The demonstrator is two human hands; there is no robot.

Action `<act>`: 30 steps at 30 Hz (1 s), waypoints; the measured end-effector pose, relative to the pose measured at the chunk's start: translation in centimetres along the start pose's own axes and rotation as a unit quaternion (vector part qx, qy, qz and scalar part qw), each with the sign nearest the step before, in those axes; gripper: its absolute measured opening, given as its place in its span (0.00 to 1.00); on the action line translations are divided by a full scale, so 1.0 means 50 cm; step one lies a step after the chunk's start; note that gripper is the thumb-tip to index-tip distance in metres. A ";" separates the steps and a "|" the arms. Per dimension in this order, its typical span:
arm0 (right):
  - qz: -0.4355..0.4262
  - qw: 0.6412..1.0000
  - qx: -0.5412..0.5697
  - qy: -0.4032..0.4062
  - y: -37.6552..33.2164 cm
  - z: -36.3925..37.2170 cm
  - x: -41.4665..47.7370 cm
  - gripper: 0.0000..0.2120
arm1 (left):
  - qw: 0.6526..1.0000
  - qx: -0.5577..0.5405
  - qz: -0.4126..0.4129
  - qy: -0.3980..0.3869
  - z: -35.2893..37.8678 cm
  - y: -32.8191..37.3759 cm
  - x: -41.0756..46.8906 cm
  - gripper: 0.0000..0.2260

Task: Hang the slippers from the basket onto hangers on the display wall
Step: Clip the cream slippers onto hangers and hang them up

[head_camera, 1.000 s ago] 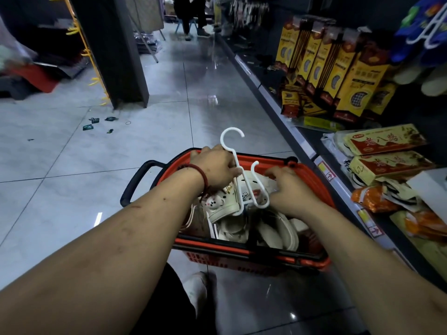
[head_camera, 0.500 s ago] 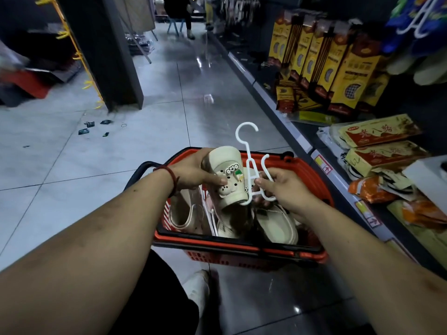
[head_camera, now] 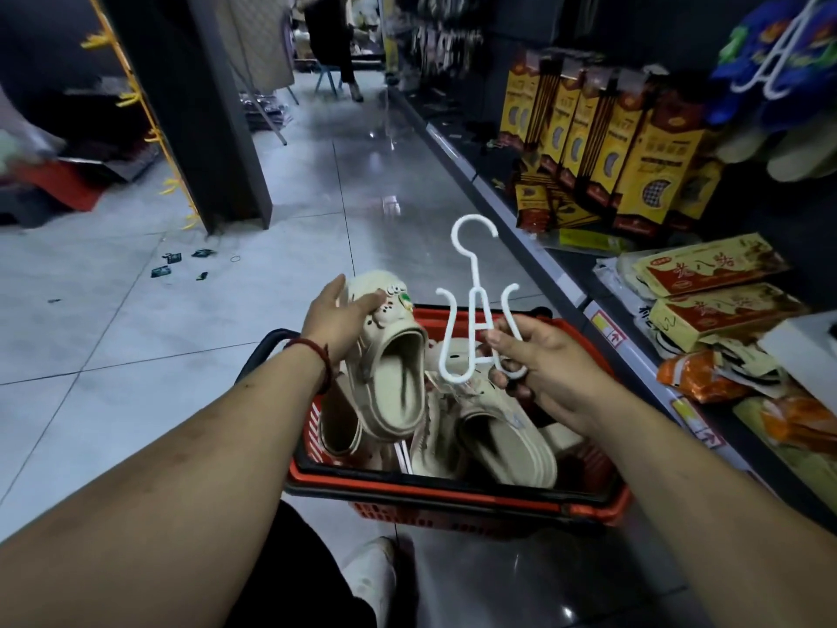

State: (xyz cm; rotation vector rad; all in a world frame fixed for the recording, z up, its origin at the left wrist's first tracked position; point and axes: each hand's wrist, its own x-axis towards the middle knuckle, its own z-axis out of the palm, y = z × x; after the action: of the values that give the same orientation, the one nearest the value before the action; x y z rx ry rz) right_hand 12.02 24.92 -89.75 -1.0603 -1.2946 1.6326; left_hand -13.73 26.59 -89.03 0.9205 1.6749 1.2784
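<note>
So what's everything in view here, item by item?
basket: one, red with black handle, on the floor.
held slipper: one, cream with charms, above the basket.
hanger: one, white, right of the held slipper.
loose slippers: several, cream, inside the basket.
boxes: a row, yellow, right shelf.
packets: two, yellow and red, lower right shelf.
floor scraps: a few, dark, left tiles.
left hand: one, grips the held slipper.
right hand: one, pinches the hanger.
</note>
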 end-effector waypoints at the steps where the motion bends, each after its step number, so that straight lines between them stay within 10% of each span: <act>1: -0.010 1.000 0.005 0.023 -0.005 0.008 0.001 0.03 | 1.000 0.003 0.011 -0.013 0.009 0.002 -0.004 0.38; 6: -0.199 0.918 -0.212 0.271 -0.014 0.033 0.021 0.03 | 0.995 0.026 0.062 -0.071 0.068 0.018 -0.019 0.28; 10: -0.256 0.842 -0.424 0.216 -0.008 0.051 0.010 0.20 | 0.992 -0.020 0.067 -0.109 0.107 0.029 -0.032 0.22; 15: -0.190 0.877 -0.427 0.113 -0.009 0.051 0.010 0.26 | 0.990 -0.041 0.074 -0.109 0.104 0.029 -0.033 0.20; 22: -0.167 0.884 -0.396 0.185 -0.013 0.033 0.020 0.03 | 0.982 -0.054 0.077 -0.161 0.090 0.033 -0.046 0.20; 30: -0.061 0.987 -0.061 0.133 -0.026 0.017 0.022 0.15 | 0.978 -0.097 0.089 -0.162 0.097 0.033 -0.045 0.19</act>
State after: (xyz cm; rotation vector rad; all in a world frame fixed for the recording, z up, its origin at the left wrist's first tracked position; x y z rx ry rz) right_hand 10.95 25.88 -88.51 -1.2021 -1.2661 1.2850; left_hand -8.28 26.75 -87.79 1.1126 1.2157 1.3018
